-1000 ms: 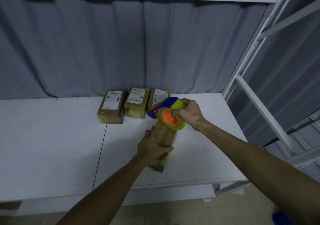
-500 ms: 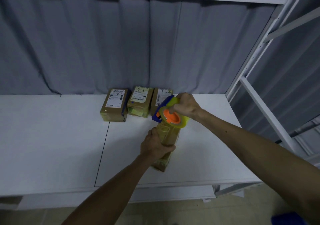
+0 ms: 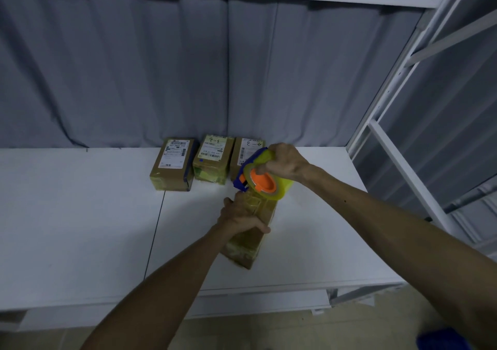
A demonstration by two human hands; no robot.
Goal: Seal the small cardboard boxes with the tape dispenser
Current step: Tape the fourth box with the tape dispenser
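At the front of the counter: small cardboard box stands on end, wrapped in yellowish tape.
Left hand: fingers curled round the box's upper part.
Right hand: clamped on the tape dispenser, which has a blue frame, orange hub and yellow roll and touches the box's top end.
Back row: three boxes side by side against the grey curtain.
Writing: printed barcode labels, too small to read; handwritten marks look like "3-3" and "4-3".

From here I count three labelled small brown cardboard boxes, one tape-wrapped brown cardboard box, one blue-and-yellow plastic tape dispenser and one white table.
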